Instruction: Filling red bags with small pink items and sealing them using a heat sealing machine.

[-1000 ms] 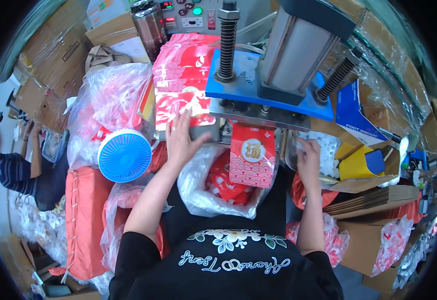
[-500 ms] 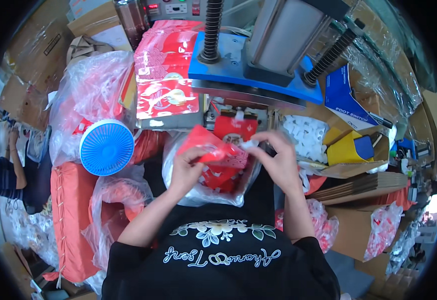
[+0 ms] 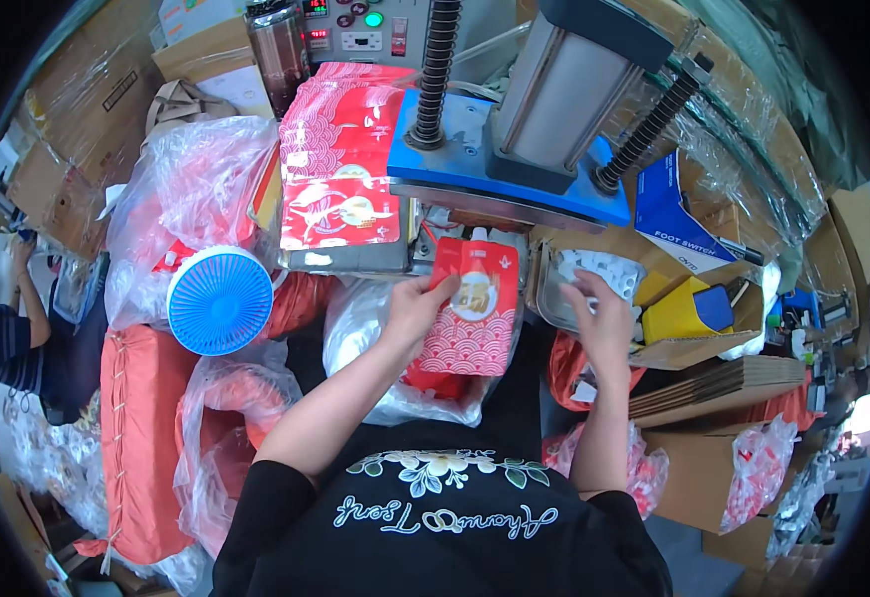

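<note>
Holding a red spout pouch (image 3: 475, 308) under the blue press plate (image 3: 500, 169); other hand is reaching into the cap tray.

I'm seeing the left hand (image 3: 417, 303) pinching the pouch's left edge, thumb in front, pouch upright just below the press. The right hand (image 3: 602, 318) is lying with fingers curled over the white caps (image 3: 604, 271) in the metal tray (image 3: 546, 298); can't tell whether it's gripping one. I'm judging the pouch light, floppy, slick film, so best gripped near the stiffer top seam by the spout.

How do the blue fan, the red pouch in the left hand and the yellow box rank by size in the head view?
1. Blue fan
2. Red pouch, nearly as large, so the top two are unsure.
3. Yellow box, smallest and partly hidden.
</note>
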Action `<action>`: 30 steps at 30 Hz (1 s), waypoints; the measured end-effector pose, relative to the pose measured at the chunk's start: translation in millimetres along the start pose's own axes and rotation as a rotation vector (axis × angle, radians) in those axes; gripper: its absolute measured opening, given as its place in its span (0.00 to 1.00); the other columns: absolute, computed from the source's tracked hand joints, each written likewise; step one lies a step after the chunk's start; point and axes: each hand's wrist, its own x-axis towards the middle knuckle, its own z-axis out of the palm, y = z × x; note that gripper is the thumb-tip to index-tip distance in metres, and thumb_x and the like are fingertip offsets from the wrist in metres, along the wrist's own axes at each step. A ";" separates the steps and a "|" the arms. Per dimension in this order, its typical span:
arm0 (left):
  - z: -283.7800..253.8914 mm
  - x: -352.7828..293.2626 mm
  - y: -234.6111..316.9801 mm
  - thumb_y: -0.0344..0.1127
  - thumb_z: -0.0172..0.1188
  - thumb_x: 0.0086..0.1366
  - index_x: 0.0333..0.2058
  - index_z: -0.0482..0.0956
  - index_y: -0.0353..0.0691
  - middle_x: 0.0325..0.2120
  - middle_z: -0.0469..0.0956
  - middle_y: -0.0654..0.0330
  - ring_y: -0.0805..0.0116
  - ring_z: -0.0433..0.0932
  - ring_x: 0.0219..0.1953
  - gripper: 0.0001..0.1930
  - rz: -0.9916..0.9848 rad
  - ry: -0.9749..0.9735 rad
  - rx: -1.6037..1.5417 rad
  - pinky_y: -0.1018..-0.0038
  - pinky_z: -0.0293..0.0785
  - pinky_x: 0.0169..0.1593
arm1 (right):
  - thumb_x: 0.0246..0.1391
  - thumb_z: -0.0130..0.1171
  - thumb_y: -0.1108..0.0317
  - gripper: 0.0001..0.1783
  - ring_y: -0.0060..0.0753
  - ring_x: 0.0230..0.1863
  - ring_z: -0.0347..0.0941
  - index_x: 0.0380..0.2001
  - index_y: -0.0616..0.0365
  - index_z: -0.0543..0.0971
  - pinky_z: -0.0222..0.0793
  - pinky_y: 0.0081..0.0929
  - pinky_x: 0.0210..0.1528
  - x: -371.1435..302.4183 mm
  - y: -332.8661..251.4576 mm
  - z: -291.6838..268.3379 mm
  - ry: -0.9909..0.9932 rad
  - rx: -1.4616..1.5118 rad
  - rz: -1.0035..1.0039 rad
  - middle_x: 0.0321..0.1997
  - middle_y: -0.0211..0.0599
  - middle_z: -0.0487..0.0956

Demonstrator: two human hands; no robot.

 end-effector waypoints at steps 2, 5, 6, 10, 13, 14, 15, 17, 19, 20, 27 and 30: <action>6.3 4.2 6.3 0.34 0.63 0.64 0.39 0.81 0.25 0.29 0.82 0.53 0.69 0.82 0.28 0.14 -0.064 -0.018 -0.168 0.75 0.77 0.29 | 0.54 0.61 0.59 0.15 0.52 0.39 0.79 0.40 0.57 0.82 0.73 0.41 0.38 -2.4 11.7 -12.0 -0.013 -0.225 0.018 0.35 0.47 0.83; 8.0 10.5 7.9 0.35 0.63 0.64 0.39 0.81 0.26 0.28 0.82 0.55 0.69 0.82 0.28 0.14 -0.099 0.024 -0.174 0.74 0.76 0.29 | 0.53 0.62 0.61 0.14 0.52 0.39 0.78 0.40 0.58 0.82 0.72 0.42 0.40 -6.0 47.1 0.4 -0.109 -0.391 0.029 0.36 0.45 0.82; 3.2 15.9 6.3 0.35 0.63 0.64 0.39 0.81 0.26 0.28 0.82 0.55 0.69 0.82 0.28 0.14 -0.098 0.031 -0.173 0.74 0.76 0.29 | 0.53 0.62 0.61 0.14 0.52 0.39 0.78 0.40 0.58 0.82 0.72 0.42 0.40 -6.1 48.1 6.3 -0.114 -0.386 0.026 0.36 0.45 0.82; -43.0 44.7 17.5 0.38 0.62 0.66 0.44 0.80 0.30 0.29 0.83 0.59 0.78 0.76 0.25 0.16 0.505 -0.007 0.553 0.77 0.73 0.27 | 0.52 0.62 0.65 0.15 0.53 0.41 0.75 0.41 0.62 0.81 0.69 0.39 0.45 -8.9 40.9 16.9 -0.203 -0.221 -0.129 0.38 0.47 0.77; -67.8 27.2 59.5 0.48 0.66 0.59 0.58 0.70 0.40 0.52 0.76 0.50 0.54 0.71 0.58 0.32 1.004 0.514 1.435 0.55 0.60 0.62 | 0.52 0.61 0.71 0.15 0.52 0.40 0.74 0.43 0.64 0.80 0.69 0.36 0.45 -8.8 47.7 10.6 -0.288 -0.071 -0.183 0.39 0.48 0.76; -92.2 27.7 44.4 0.50 0.68 0.55 0.63 0.64 0.44 0.60 0.68 0.52 0.51 0.57 0.68 0.39 0.803 0.391 1.377 0.50 0.41 0.69 | 0.52 0.61 0.71 0.15 0.51 0.39 0.75 0.43 0.65 0.80 0.70 0.34 0.44 -8.8 51.8 10.7 -0.279 -0.029 -0.191 0.39 0.48 0.77; -102.9 19.1 34.3 0.48 0.68 0.55 0.62 0.66 0.45 0.59 0.69 0.53 0.53 0.59 0.67 0.37 0.872 0.352 1.451 0.50 0.43 0.69 | 0.52 0.61 0.72 0.15 0.49 0.39 0.76 0.44 0.65 0.79 0.70 0.32 0.43 -7.4 55.3 11.3 -0.267 0.009 -0.190 0.39 0.48 0.77; -116.3 3.3 28.2 0.40 0.68 0.54 0.55 0.75 0.48 0.54 0.74 0.55 0.59 0.66 0.63 0.28 0.930 0.313 1.462 0.50 0.45 0.68 | 0.55 0.59 0.72 0.13 0.38 0.33 0.76 0.43 0.65 0.79 0.70 0.29 0.38 -3.4 58.3 15.8 -0.152 0.203 -0.063 0.36 0.45 0.79; -116.5 -9.6 45.8 0.33 0.66 0.56 0.46 0.82 0.46 0.46 0.80 0.56 0.58 0.75 0.53 0.17 0.861 0.351 1.396 0.54 0.54 0.65 | 0.57 0.58 0.73 0.10 0.18 0.30 0.69 0.42 0.65 0.79 0.66 0.20 0.35 -0.9 53.6 13.2 -0.091 0.337 0.045 0.30 0.33 0.77; -105.1 -12.3 53.9 0.28 0.63 0.58 0.40 0.84 0.41 0.36 0.82 0.57 0.60 0.79 0.41 0.10 0.972 0.388 1.203 0.64 0.68 0.54 | 0.57 0.57 0.74 0.11 0.18 0.33 0.70 0.43 0.64 0.78 0.67 0.19 0.37 -0.5 47.5 10.3 -0.101 0.416 0.079 0.33 0.31 0.77; -51.4 -50.1 27.4 0.25 0.67 0.57 0.33 0.84 0.34 0.29 0.81 0.67 0.83 0.74 0.33 0.05 0.432 0.032 0.605 0.80 0.70 0.36 | 0.53 0.63 0.75 0.10 0.20 0.41 0.76 0.40 0.63 0.79 0.70 0.19 0.46 -2.3 -36.0 28.1 -0.190 0.629 -0.080 0.38 0.33 0.82; -49.9 -49.5 -9.1 0.26 0.68 0.57 0.34 0.84 0.34 0.25 0.81 0.67 0.82 0.74 0.29 0.05 0.456 -0.059 0.622 0.80 0.70 0.34 | 0.49 0.66 0.72 0.09 0.23 0.40 0.76 0.35 0.62 0.82 0.70 0.22 0.46 -12.4 -66.4 25.8 -0.383 0.512 -0.095 0.39 0.33 0.82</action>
